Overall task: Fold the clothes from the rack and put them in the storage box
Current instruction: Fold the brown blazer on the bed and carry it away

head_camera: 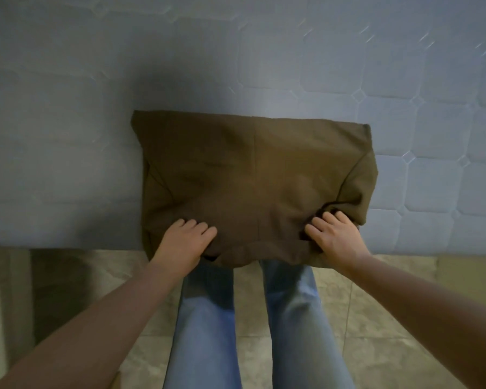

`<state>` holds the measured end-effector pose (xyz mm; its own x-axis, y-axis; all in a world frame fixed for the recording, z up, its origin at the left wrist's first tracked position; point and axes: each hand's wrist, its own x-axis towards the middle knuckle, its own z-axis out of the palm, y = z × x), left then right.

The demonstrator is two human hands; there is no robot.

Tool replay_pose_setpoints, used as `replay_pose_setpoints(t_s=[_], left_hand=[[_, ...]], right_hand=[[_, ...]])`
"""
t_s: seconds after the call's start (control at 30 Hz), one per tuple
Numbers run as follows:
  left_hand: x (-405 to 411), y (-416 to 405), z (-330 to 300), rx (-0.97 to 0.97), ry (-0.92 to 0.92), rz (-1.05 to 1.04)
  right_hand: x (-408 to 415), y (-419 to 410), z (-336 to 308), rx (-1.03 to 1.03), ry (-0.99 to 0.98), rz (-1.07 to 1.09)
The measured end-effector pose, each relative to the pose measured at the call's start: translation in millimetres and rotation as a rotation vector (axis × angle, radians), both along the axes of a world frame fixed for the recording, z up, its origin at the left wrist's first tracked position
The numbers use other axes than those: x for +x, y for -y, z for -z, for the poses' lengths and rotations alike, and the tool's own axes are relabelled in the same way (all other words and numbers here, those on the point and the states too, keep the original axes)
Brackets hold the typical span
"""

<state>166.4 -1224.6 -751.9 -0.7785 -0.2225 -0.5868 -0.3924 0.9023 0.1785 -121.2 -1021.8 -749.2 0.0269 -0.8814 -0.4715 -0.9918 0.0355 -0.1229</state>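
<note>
- Looking straight down: a brown garment (253, 181), folded into a rough rectangle, lies on a pale blue quilted mattress (404, 108), its near edge hanging a little over the mattress's front edge.
- Left hand (184, 240) is on the garment's near left corner, palm down, knuckles up, fingers bent over the cloth with their tips pressed into the fabric; the thumb goes out of sight under the hanging edge, so it looks like a grip on that corner.
- Right hand (334, 234) is at the near right corner, fingers curled into a bunched fold of fabric there; cloth is gathered and dark around the fingertips, and the hand holds that bunch.
- The two hands sit well apart, one at each near corner, with the middle stretch of the hem sagging between them.
- The far edge of the garment lies flat on the mattress, far corners spread, a faint crease running down the centre.
- The right side of the garment shows a diagonal fold line leading toward the right hand.
- Both forearms are bare and reach in from the lower corners of the view.
- Below the hem, legs in blue jeans (208, 332) stand on a tiled floor (362, 318), close against the mattress edge.
- The picture is soft; exact finger positions under the cloth cannot be told.
</note>
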Motion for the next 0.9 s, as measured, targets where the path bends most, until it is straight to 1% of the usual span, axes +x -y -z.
replay_pose_setpoints(t_s=[0.07,0.13,0.27,0.33,0.4,0.47,0.5,0.53,0.57,0.6,0.63,0.67,0.7,0.73,0.77,0.83,0.87,0.9], left_hand=[[7.6,-5.4,4.8,-0.005,-0.037,0.029],[10.9,-10.4,8.3,0.019,-0.019,0.034],[2.2,-14.9,11.7,0.032,0.189,-0.002],[-5.8,-12.9,14.9,0.093,0.287,-0.071],[-18.9,-8.1,13.2,0.166,0.374,-0.116],[-32.9,4.7,8.5,0.308,0.414,-0.187],[-40.4,13.8,3.3,0.409,0.399,-0.239],[-48.0,23.9,-2.2,0.481,0.322,-0.256],[-56.1,37.1,-7.8,0.485,0.169,-0.221],[-63.1,51.6,-11.5,0.409,-0.022,-0.174],[-69.5,66.0,-13.3,0.293,-0.231,-0.149],[-76.2,80.3,-13.1,0.163,-0.414,-0.166],[-82.5,95.7,-10.3,0.035,-0.52,-0.228],[-86.2,111.2,-4.5,-0.072,-0.529,-0.297],[-88.6,126.7,1.8,-0.153,-0.449,-0.35],[-87.9,151.7,11.7,-0.241,-0.189,-0.366],[-86.8,160.7,15.8,-0.263,-0.081,-0.36],[-86.9,168.3,18.4,-0.273,0.0,-0.362]], right_hand=[[3.0,-6.4,2.0,0.042,0.042,0.006],[2.5,-8.3,7.0,0.1,0.105,-0.032],[-0.3,-4.3,14.4,0.314,0.175,-0.125],[1.8,5.3,10.1,0.415,0.188,-0.117],[2.5,21.2,0.6,0.462,0.218,-0.063],[0.6,40.4,-7.7,0.426,0.305,0.103],[-1.8,52.2,-11.9,0.328,0.356,0.198],[-5.8,62.9,-15.5,0.172,0.396,0.281],[-11.4,75.5,-18.8,-0.002,0.407,0.342],[-18.2,88.9,-19.8,-0.157,0.386,0.386],[-25.9,103.9,-19.0,-0.272,0.327,0.419],[-34.7,119.3,-17.9,-0.322,0.239,0.452],[-43.8,133.6,-14.6,-0.306,0.141,0.483],[-53.3,145.5,-10.4,-0.231,0.049,0.51],[-62.6,153.6,-3.9,-0.112,-0.033,0.534],[-75.4,162.5,8.3,0.141,-0.143,0.575],[-77.5,164.3,12.0,0.225,-0.158,0.58],[-78.6,165.9,14.2,0.258,-0.159,0.565]])
